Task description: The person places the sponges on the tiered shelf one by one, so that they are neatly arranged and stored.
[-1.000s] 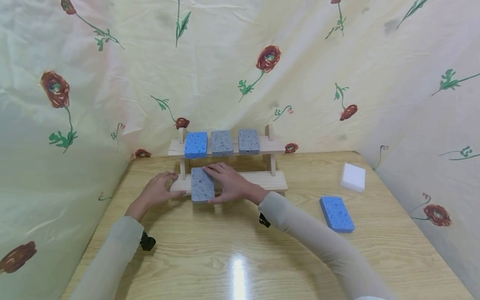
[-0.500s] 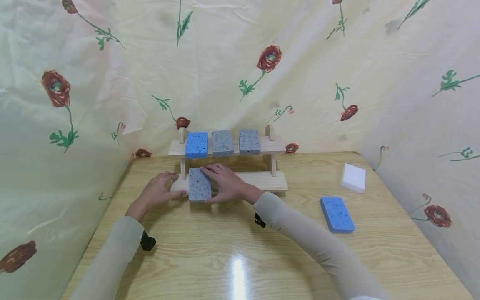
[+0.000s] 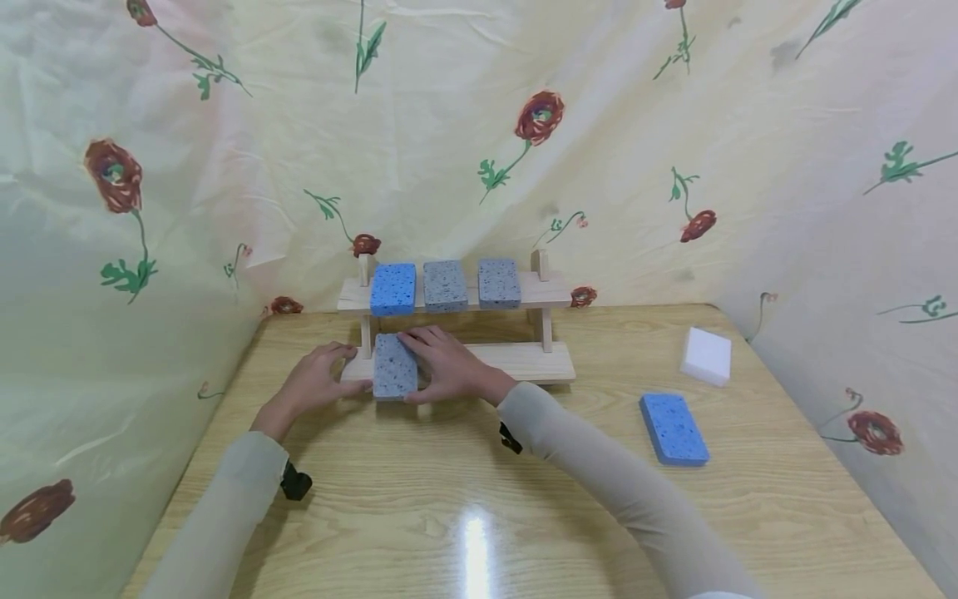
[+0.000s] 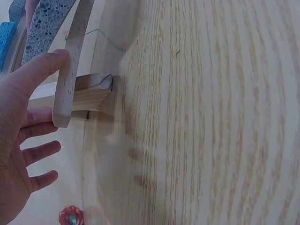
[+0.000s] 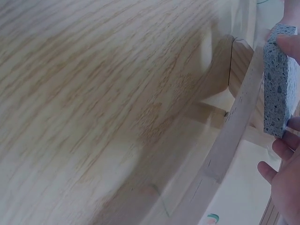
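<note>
I've got the grey sponge (image 3: 392,372) at the L part of the lower shelf (image 3: 516,362); flat slab, pale bluish grey, dark pores all over, long side running front to back, near end poking past the shelf's front edge; can't tell if its underside bears on the board; my R hand (image 3: 449,370) pinches it from the R side, thumb near the front, fingers at the back; my L hand (image 3: 310,383) grips the shelf's L end, thumb & index on opp. edges, other fingers loose; in the way: L post (image 3: 366,336) by the sponge's far L corner, plus L thumb just beside it; upper shelf (image 3: 550,289), higher & behind, has a blue sponge (image 3: 392,289) w/ two more grey ones in a row; R side of table (image 3: 464,482): second blue sponge (image 3: 674,428), white block (image 3: 707,356) near it, farther back; flowered cloth (image 3: 419,125) behind.
</note>
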Motion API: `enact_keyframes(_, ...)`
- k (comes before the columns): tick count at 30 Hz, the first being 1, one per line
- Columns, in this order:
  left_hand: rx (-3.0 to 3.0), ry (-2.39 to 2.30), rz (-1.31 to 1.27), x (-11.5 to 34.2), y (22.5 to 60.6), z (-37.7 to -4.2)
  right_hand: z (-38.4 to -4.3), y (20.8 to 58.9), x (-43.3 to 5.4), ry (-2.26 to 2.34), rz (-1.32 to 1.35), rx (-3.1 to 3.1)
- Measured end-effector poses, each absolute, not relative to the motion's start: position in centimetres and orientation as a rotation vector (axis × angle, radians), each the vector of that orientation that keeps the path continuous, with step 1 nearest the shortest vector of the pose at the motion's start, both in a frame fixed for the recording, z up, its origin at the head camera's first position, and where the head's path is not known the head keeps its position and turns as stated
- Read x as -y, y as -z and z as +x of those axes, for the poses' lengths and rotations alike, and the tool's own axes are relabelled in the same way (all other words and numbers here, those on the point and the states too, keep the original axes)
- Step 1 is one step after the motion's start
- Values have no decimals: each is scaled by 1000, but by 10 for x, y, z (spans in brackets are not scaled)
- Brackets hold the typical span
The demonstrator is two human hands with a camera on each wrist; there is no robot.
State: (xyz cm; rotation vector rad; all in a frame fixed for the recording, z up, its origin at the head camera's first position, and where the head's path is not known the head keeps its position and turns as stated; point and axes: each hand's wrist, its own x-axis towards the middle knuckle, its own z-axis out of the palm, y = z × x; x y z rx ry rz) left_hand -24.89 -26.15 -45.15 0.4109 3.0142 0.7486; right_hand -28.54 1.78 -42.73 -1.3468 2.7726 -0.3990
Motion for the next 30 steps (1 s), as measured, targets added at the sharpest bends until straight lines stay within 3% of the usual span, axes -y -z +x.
enact_keyframes(30,-3015,-756,418,260,450,-248,-294,432,-17,367,-1260,-2731)
